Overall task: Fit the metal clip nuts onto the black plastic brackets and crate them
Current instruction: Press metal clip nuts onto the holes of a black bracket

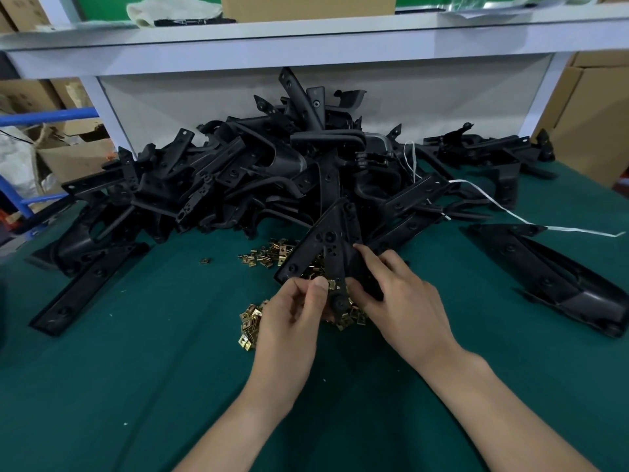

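Mid-fitting, I judge: the left hand pinches a clip nut at the near tab of the bracket, which the right hand, at 3 o'clock, grips above the nut pile; next the nut needs pushing squarely home.

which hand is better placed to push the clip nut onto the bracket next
Left, probably. The left hand pinches a brass clip nut right at the tab of the black bracket, while the right hand grips that bracket, steadying it.
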`<state>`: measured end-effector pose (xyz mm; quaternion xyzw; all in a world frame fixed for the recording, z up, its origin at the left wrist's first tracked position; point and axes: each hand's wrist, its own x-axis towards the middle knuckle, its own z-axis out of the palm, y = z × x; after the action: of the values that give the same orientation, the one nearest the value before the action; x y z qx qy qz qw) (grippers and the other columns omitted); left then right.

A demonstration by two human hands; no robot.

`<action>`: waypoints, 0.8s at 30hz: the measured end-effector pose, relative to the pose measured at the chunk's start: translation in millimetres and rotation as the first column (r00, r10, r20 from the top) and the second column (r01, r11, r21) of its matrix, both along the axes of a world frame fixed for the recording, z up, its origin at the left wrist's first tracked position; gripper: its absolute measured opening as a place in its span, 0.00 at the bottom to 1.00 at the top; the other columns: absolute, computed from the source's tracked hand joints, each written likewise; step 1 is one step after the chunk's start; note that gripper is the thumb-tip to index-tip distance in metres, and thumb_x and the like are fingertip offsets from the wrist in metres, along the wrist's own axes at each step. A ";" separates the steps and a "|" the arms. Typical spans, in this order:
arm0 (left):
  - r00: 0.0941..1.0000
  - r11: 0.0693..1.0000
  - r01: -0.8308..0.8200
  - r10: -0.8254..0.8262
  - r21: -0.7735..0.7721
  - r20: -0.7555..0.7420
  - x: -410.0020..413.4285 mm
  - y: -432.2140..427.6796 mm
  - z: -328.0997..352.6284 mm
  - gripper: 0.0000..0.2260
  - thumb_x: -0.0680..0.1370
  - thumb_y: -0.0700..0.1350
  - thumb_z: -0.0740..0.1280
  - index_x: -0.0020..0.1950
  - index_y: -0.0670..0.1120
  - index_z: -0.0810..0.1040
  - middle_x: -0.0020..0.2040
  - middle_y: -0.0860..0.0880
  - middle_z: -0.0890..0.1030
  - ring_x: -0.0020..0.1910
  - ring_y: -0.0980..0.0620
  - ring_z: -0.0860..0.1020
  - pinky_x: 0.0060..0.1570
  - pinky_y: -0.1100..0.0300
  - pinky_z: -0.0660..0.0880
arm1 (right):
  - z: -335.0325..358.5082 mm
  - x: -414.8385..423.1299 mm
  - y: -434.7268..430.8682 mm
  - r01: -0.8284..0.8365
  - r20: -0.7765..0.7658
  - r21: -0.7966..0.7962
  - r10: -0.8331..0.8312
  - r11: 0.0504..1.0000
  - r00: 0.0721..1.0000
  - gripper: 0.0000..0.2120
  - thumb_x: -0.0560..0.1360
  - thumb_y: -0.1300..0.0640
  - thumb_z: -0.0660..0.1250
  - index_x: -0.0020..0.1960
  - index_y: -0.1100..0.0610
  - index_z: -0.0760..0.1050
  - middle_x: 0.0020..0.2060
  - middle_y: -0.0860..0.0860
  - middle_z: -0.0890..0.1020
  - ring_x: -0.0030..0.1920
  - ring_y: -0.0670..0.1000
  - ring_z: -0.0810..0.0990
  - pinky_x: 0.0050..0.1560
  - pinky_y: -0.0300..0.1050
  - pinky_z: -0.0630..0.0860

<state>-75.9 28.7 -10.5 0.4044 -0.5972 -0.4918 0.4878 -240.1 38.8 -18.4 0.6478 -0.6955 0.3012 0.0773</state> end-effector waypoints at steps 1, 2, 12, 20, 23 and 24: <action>1.000 1.000 -0.007 0.007 -0.012 0.009 0.0 -0.1 -0.7 0.16 0.80 0.58 0.63 0.43 0.47 0.79 0.38 0.43 0.80 0.36 0.49 0.74 0.40 0.55 0.73 | 0.0 0.1 0.0 0.003 -0.004 -0.006 -0.003 1.000 1.000 0.25 0.79 0.42 0.64 0.72 0.50 0.71 0.49 0.46 0.75 0.34 0.51 0.79 0.29 0.42 0.67; 1.000 0.999 -0.020 0.021 -0.026 0.022 0.2 -0.2 -1.4 0.16 0.80 0.58 0.63 0.43 0.48 0.79 0.38 0.44 0.80 0.36 0.49 0.75 0.38 0.58 0.72 | -0.1 0.0 -0.1 0.004 -0.008 -0.011 -0.004 1.000 1.000 0.25 0.78 0.42 0.64 0.72 0.50 0.71 0.48 0.46 0.76 0.34 0.51 0.79 0.28 0.42 0.66; 0.889 0.981 -0.069 0.143 -0.181 0.435 5.6 -2.0 -3.3 0.19 0.75 0.73 0.57 0.50 0.59 0.70 0.32 0.61 0.78 0.29 0.58 0.74 0.29 0.61 0.66 | 0.8 6.8 1.0 0.007 -0.008 -0.035 -0.007 0.999 1.000 0.26 0.79 0.42 0.62 0.73 0.51 0.70 0.49 0.46 0.75 0.34 0.52 0.79 0.27 0.43 0.67; 0.825 0.951 -0.199 0.292 -0.234 0.484 -0.1 -3.4 -8.4 0.21 0.77 0.67 0.59 0.37 0.51 0.67 0.24 0.54 0.73 0.27 0.55 0.73 0.25 0.61 0.61 | 3.9 20.7 5.8 -0.018 -0.041 -0.056 0.015 0.998 0.999 0.26 0.78 0.43 0.64 0.72 0.54 0.72 0.47 0.47 0.76 0.31 0.49 0.78 0.24 0.40 0.65; 0.803 0.942 -0.216 0.321 -0.258 0.502 -0.7 -6.1 -11.2 0.21 0.77 0.66 0.59 0.35 0.51 0.66 0.25 0.55 0.74 0.31 0.59 0.75 0.24 0.62 0.63 | 4.1 22.2 6.1 -0.023 -0.061 -0.066 0.019 0.998 0.998 0.25 0.78 0.43 0.65 0.71 0.54 0.73 0.47 0.47 0.76 0.31 0.49 0.77 0.24 0.39 0.63; 0.798 0.942 -0.214 0.321 -0.259 0.510 -0.6 -6.6 -12.1 0.22 0.77 0.66 0.59 0.34 0.51 0.67 0.24 0.54 0.73 0.32 0.60 0.75 0.23 0.62 0.62 | 4.2 22.3 6.3 -0.024 -0.063 -0.067 0.020 0.997 0.998 0.25 0.78 0.43 0.65 0.71 0.54 0.73 0.47 0.47 0.76 0.31 0.49 0.77 0.24 0.39 0.63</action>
<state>-76.4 22.1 -22.6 0.5601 -0.6912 -0.2234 0.3982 -217.8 45.1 -14.2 0.6614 -0.6750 0.3052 0.1177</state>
